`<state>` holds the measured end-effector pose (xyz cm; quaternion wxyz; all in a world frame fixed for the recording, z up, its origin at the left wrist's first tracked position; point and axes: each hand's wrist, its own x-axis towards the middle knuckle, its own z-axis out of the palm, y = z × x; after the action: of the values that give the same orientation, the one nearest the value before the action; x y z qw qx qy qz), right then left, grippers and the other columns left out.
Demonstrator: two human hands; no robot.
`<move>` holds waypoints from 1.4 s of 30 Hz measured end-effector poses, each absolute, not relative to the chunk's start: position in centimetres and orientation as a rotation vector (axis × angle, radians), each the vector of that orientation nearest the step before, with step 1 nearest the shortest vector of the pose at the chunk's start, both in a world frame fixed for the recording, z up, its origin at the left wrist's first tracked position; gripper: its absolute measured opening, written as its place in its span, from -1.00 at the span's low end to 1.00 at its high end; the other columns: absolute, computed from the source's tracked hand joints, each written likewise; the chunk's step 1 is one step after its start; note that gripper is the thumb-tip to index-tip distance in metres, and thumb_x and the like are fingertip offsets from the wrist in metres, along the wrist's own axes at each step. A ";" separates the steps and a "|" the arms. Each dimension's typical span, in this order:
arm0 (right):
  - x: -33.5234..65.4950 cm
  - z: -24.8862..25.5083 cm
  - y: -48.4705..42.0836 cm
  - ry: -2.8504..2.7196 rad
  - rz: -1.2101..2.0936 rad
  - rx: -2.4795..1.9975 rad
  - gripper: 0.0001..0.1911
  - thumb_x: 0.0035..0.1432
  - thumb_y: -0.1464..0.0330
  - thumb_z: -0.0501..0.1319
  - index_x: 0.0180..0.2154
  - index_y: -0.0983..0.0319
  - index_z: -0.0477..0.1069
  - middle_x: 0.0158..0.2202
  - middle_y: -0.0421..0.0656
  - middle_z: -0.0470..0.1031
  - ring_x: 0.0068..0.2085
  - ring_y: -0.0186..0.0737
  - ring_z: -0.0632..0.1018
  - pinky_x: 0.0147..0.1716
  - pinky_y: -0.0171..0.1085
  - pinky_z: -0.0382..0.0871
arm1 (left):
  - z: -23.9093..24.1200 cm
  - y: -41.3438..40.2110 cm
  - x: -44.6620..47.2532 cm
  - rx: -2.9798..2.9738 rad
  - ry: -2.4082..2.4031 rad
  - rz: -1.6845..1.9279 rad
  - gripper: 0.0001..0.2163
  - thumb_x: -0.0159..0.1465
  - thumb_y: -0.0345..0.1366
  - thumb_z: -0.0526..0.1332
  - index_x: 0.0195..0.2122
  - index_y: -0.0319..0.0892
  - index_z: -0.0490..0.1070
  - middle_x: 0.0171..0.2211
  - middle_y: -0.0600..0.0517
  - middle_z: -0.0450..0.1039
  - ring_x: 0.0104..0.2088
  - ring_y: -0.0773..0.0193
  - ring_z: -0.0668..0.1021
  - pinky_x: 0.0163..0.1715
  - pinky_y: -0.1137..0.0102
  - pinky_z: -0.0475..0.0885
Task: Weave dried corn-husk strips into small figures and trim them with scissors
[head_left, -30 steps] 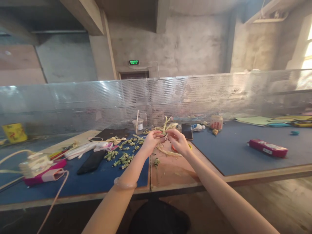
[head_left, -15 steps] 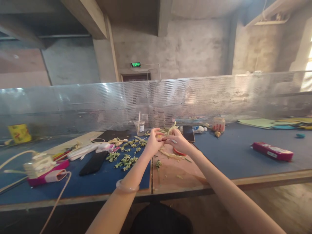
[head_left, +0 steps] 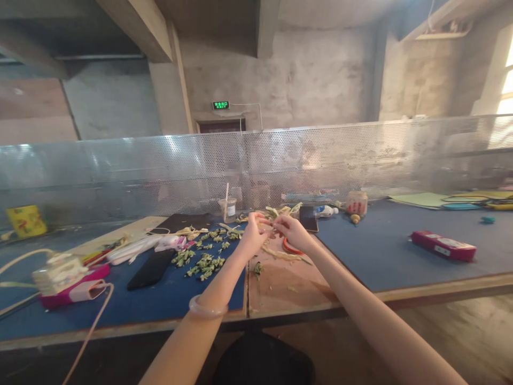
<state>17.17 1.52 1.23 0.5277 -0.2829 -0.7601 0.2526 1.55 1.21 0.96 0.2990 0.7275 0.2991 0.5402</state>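
I had the left hand (head_left: 251, 236) and right hand (head_left: 295, 233) pinching one pale stalk (head_left: 269, 229); green trimmings (head_left: 203, 262) lay at eight o'clock.

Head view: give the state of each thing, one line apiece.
left hand, pinching the plant strip
right hand, pinching the plant strip too
plant strip, held up between both hands
green bits, scattered loose on the blue mat
cup, upright, straw in it
bottle, lying on its side
pink box, lying flat

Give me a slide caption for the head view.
Left hand and right hand pinch a pale plant stalk above the workbench, beside scattered green cuttings.
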 end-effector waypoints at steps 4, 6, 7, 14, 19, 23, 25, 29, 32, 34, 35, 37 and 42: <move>16.9 1.1 1.4 -1.789 0.576 -0.698 -0.81 0.04 0.26 0.11 -0.47 0.26 0.31 -0.53 -0.26 0.32 -0.52 -0.39 0.35 -0.49 -0.36 0.25 | 0.6 1.4 1.8 1.951 0.818 1.316 -0.72 0.09 -0.39 0.16 -0.29 -0.12 0.01 -0.40 0.04 0.41 -0.47 0.32 0.51 -0.38 0.35 0.38; 16.8 1.1 1.5 -1.785 0.555 -0.703 -0.79 0.04 0.25 0.11 -0.49 0.26 0.31 -0.55 -0.26 0.31 -0.52 -0.39 0.34 -0.48 -0.36 0.24 | 0.5 1.3 1.9 2.021 0.842 1.287 -0.78 0.11 -0.42 0.11 -0.32 -0.12 0.02 -0.50 0.06 0.40 -0.45 0.30 0.49 -0.33 0.33 0.35; 16.8 1.0 1.6 -1.776 0.559 -0.700 -0.78 0.03 0.24 0.11 -0.50 0.26 0.31 -0.56 -0.26 0.31 -0.52 -0.39 0.34 -0.48 -0.36 0.24 | 0.5 1.3 1.9 2.059 0.843 1.283 -0.80 0.12 -0.43 0.09 -0.33 -0.12 0.03 -0.53 0.08 0.38 -0.45 0.30 0.48 -0.32 0.33 0.34; 17.2 0.6 2.2 -1.661 0.674 -0.683 -0.70 -0.01 0.14 0.14 -0.47 0.27 0.30 -0.59 -0.29 0.27 -0.54 -0.40 0.31 -0.51 -0.38 0.22 | 0.8 0.8 1.9 2.231 0.801 1.134 -0.91 0.12 -0.42 -0.02 -0.43 -0.15 0.24 -0.54 0.10 0.26 -0.56 0.36 0.32 -0.50 0.45 0.24; 17.1 0.7 1.8 -1.691 0.651 -0.686 -0.68 -0.02 0.12 0.14 -0.46 0.28 0.31 -0.56 -0.26 0.30 -0.52 -0.39 0.33 -0.49 -0.36 0.23 | 1.0 1.0 1.9 2.104 0.839 1.163 -0.85 0.07 -0.43 -0.03 -0.56 -0.18 0.28 -0.61 0.10 0.21 -0.61 0.38 0.25 -0.61 0.48 0.14; 16.6 0.7 1.5 -1.661 0.649 -0.667 -0.69 -0.02 0.13 0.14 -0.46 0.27 0.31 -0.58 -0.26 0.31 -0.51 -0.37 0.35 -0.46 -0.35 0.25 | 1.3 0.7 2.2 2.002 0.871 1.247 -0.75 0.16 -0.24 -0.02 -0.58 -0.19 0.30 -0.64 0.10 0.21 -0.63 0.38 0.23 -0.63 0.47 0.13; 16.5 0.7 1.3 -1.659 0.664 -0.657 -0.69 -0.02 0.12 0.14 -0.46 0.27 0.31 -0.58 -0.25 0.32 -0.51 -0.36 0.36 -0.46 -0.34 0.27 | 1.4 0.5 2.3 2.017 0.900 1.269 -0.72 0.16 -0.16 0.02 -0.59 -0.19 0.32 -0.64 0.08 0.24 -0.59 0.36 0.28 -0.59 0.46 0.18; 16.7 0.6 1.4 -1.620 0.669 -0.668 -0.69 -0.02 0.11 0.14 -0.46 0.25 0.30 -0.59 -0.25 0.32 -0.51 -0.35 0.37 -0.47 -0.34 0.28 | 1.6 0.3 2.0 2.055 0.785 1.160 -0.72 0.15 -0.12 0.07 -0.53 -0.20 0.41 -0.60 0.05 0.32 -0.57 0.35 0.34 -0.54 0.44 0.26; 17.2 0.5 1.7 -1.573 0.612 -0.698 -0.70 -0.03 0.12 0.13 -0.47 0.24 0.28 -0.59 -0.26 0.30 -0.52 -0.35 0.36 -0.50 -0.34 0.26 | 1.7 0.3 1.6 2.070 0.683 1.038 -0.81 0.11 -0.21 0.15 -0.37 -0.18 0.47 -0.50 0.02 0.41 -0.50 0.34 0.41 -0.47 0.44 0.32; 17.5 0.5 1.9 -1.531 0.564 -0.716 -0.72 -0.02 0.14 0.13 -0.48 0.24 0.28 -0.59 -0.27 0.29 -0.53 -0.34 0.36 -0.51 -0.34 0.25 | 1.9 0.2 1.3 2.041 0.686 0.977 -0.81 0.10 -0.26 0.16 -0.30 -0.17 0.48 -0.43 0.00 0.44 -0.45 0.33 0.44 -0.43 0.43 0.35; 17.6 0.5 2.0 -1.511 0.542 -0.722 -0.74 -0.02 0.15 0.12 -0.48 0.23 0.27 -0.60 -0.27 0.28 -0.53 -0.34 0.35 -0.51 -0.34 0.25 | 1.9 0.2 1.1 2.016 0.696 0.945 -0.80 0.10 -0.27 0.16 -0.29 -0.17 0.49 -0.41 -0.01 0.45 -0.44 0.33 0.45 -0.41 0.43 0.35; 17.8 0.5 2.1 -1.486 0.483 -0.731 -0.77 0.00 0.18 0.11 -0.48 0.23 0.27 -0.59 -0.26 0.27 -0.54 -0.33 0.35 -0.51 -0.33 0.25 | 2.1 0.1 0.8 1.955 0.709 0.879 -0.79 0.09 -0.30 0.17 -0.26 -0.17 0.49 -0.37 -0.03 0.47 -0.40 0.32 0.47 -0.39 0.44 0.35; 17.8 0.7 1.9 -1.493 0.213 -0.754 -0.85 0.06 0.30 0.05 -0.47 0.22 0.28 -0.49 -0.19 0.27 -0.48 -0.30 0.35 -0.44 -0.29 0.28 | 2.4 0.3 -1.1 1.830 0.821 0.738 -0.77 0.02 -0.29 0.24 -0.27 -0.21 0.49 -0.28 -0.08 0.49 -0.29 0.25 0.49 -0.42 0.46 0.35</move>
<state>17.85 1.94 0.69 0.6652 -0.3338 -0.6611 0.0944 -1.09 0.31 2.41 0.4814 0.7507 0.3366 0.3025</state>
